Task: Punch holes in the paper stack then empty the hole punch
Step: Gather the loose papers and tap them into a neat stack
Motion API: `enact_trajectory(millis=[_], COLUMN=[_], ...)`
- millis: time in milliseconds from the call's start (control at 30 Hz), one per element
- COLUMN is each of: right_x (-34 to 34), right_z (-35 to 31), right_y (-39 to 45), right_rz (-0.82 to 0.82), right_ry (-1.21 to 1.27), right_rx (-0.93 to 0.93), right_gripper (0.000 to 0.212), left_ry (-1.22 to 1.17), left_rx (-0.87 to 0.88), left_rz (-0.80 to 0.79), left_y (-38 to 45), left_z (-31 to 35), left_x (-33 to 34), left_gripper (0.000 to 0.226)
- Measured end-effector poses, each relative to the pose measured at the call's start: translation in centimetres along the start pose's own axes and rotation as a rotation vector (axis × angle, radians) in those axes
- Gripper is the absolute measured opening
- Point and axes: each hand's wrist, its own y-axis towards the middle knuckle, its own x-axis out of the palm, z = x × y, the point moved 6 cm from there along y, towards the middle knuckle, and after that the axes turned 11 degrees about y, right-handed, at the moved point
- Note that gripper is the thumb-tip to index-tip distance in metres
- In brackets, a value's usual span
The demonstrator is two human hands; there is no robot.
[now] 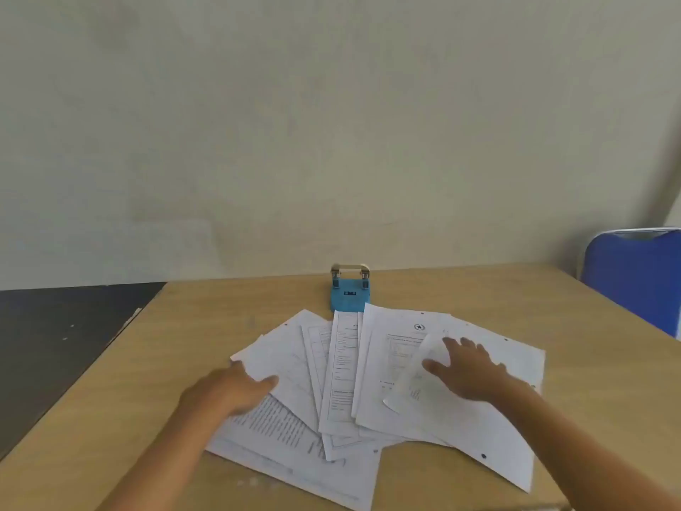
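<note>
Both bare forearms enter from the lower edge and converge forward, the left arm from lower left, the right arm from lower right. The left hand (228, 390) lies palm down with its fingers (263, 383) held together and pointing to the right, knuckles slightly raised. The right hand (470, 368) lies palm down with its fingers (455, 343) spread apart and extended forward and to the left, the thumb set out to the side; neither hand is closed around anything.

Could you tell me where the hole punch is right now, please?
The blue hole punch stands at the table's far edge by the wall, just behind the fanned-out papers.
</note>
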Motion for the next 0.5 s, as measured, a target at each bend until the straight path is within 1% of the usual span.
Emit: enact_trajectory(millis=[67,133,233,333,400,500], right_x=[0.5,1.6,2.8,3.9,4.9,6.3], right_z=[1.0,1.5,0.1,-1.6,-2.8,-4.5], right_y=[-0.3,-0.4,-0.1,0.0,-0.2,-0.7], right_rz=[0.012,0.005,0.012,0.005,-0.022,-0.094], right_ry=[-0.026,-0.04,-0.051,-0.05,-0.049,-0.046], right_rx=[0.06,0.068,-0.011,-0.122,-0.198,-0.341], right_gripper=[0.092,0.095,0.097,0.097,0.098,0.099], left_ry=[0.026,0.036,-0.008,-0.024,-0.058,-0.204], left_rx=[-0.026,-0.016,0.017,0.045,0.127,0.298], left_rz=[0.015,0.004,-0.013,0.031,0.064,0.117], left_y=[0.0,-0.2,0.0,0.7,1.1,1.2], left_z=[-0.2,0.4,2.8,5.0,6.9,9.5], left_x=[0.7,1.4,1.9,2.3,2.5,2.5], left_gripper=[0.11,0.111,0.111,0.106,0.105,0.099])
